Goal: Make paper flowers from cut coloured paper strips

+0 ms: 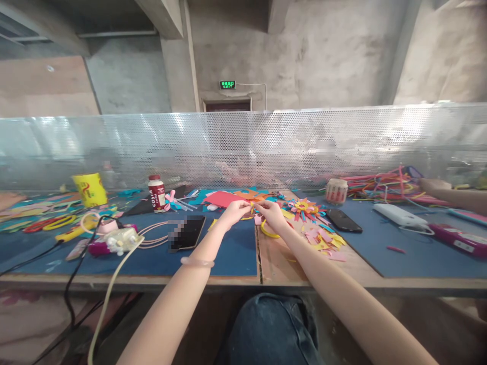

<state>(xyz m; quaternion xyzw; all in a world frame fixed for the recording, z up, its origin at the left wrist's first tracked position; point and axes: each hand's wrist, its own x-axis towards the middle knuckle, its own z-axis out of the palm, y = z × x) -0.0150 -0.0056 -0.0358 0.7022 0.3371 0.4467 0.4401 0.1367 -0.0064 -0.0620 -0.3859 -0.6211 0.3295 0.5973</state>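
Note:
My left hand (236,213) and my right hand (271,214) meet fingertip to fingertip above the table. Both are closed in a pinch on a small yellow piece (251,205), which looks like paper or foam and is mostly covered by the fingers. A little pink piece (257,219) shows just below them. Partly behind my right wrist lies a curved yellow handle (268,231), possibly of scissors. Red sheets (220,198) lie just beyond my left hand. To the right of my right hand rests a layered paper flower (303,207) in orange, yellow and pink.
A scrap pile (323,239) lies right of my forearm, near a dark phone (344,221). On the left are another phone (193,232), a coffee bottle (156,193), a yellow tub (90,189) and a cabled power strip (114,242). Another person's arm (452,191) reaches in at right.

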